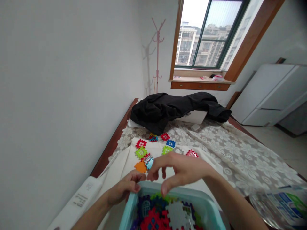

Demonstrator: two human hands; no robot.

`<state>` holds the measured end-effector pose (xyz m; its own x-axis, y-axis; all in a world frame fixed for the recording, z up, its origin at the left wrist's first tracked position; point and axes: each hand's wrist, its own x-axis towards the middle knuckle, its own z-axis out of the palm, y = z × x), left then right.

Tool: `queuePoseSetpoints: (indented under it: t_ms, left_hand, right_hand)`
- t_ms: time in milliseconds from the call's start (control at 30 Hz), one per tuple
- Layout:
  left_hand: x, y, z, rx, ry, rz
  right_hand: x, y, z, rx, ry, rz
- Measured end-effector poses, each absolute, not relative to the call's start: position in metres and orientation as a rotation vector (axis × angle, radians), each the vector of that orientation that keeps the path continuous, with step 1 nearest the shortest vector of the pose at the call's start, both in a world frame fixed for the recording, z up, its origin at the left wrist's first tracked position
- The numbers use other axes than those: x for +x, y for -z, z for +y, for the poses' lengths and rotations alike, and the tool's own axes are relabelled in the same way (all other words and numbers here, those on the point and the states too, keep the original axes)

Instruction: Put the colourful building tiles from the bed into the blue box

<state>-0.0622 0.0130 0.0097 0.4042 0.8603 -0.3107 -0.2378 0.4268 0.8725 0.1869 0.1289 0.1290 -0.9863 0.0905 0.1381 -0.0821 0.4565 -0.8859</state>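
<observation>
A light teal plastic bin (184,191) stands at the bottom of the view. Inside it lie interlocking toy panels, among them a red panel (154,220) and a grey panel (177,214). My left hand (127,185) grips the bin's far left corner, thumb over the rim. Above the far rim hovers my right hand (178,167), fingers bent and apart, with nothing seen in it. Beyond the hands, several panels lie on a white cloth: an orange panel (140,166), a green panel (141,152), a blue panel (170,143) and a red panel (141,143).
A black garment (172,107) lies across the table's far end, partly over a white box (192,117). At the right is a clear plastic package (278,204). A long white box (79,201) lies along the left wall. Floral cloth (251,153) covers the table.
</observation>
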Motion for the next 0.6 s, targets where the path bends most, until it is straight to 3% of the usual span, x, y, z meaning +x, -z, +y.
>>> queuePoseSetpoints:
  t_ms: [100, 167, 333, 600]
  left_hand:
    - [-0.062, -0.009, 0.015, 0.859, -0.782, 0.863]
    - [-0.061, -0.011, 0.016, 0.880, -0.746, 0.838]
    - [-0.059, -0.014, 0.018, 0.884, -0.711, 0.813]
    - [-0.059, -0.016, 0.020, 0.905, -0.702, 0.802]
  right_hand:
    - [0.165, -0.087, 0.149, -0.260, -1.426, -2.340]
    - [0.146, -0.051, 0.155, -0.450, -1.157, -2.298]
    - [0.110, 0.021, 0.150, -0.535, -0.650, -2.667]
    - [0.105, 0.032, 0.141, -0.595, -0.475, -2.574]
